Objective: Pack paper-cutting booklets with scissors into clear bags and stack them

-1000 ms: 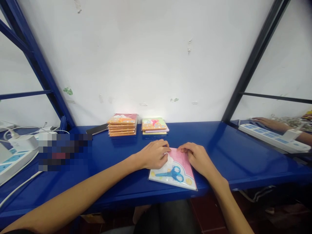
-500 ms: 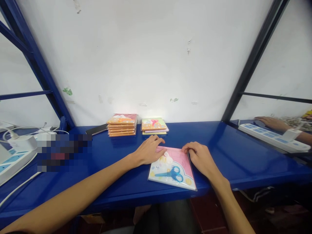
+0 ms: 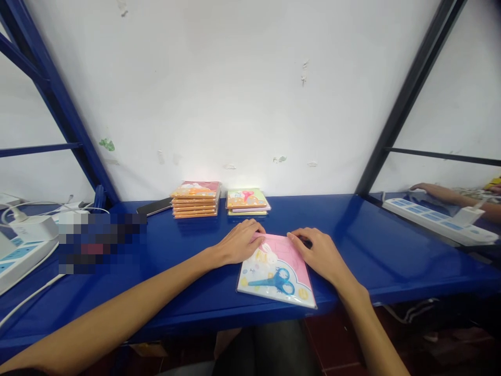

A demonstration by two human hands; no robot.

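Note:
A pink and white plastic-wrapped booklet [image 3: 274, 271] with blue child's scissors [image 3: 276, 280] on its front lies at the table's near edge. A rabbit picture shows on its cover. My left hand [image 3: 240, 243] grips its far left corner, thumb on top and fingers curled over the edge. At the far right corner, my right hand [image 3: 315, 250] has its thumb and bent fingers closed on the top edge. Beyond my hands stand a tall stack of orange-edged wrapped booklets [image 3: 195, 201] and a shorter stack [image 3: 247, 202], whose top booklet is green and orange with pink scissors.
A black phone [image 3: 154, 207] lies left of the stacks on the blue table [image 3: 188, 292]. White power strips sit at left [image 3: 23, 256] and right [image 3: 438, 222], with cables at left. Another person's arm [image 3: 446, 194] shows at far right. A white wall rises behind.
My right hand has shifted slightly left along the booklet's far edge, its thumb now on the pink cover. My left hand and the booklet have barely moved.

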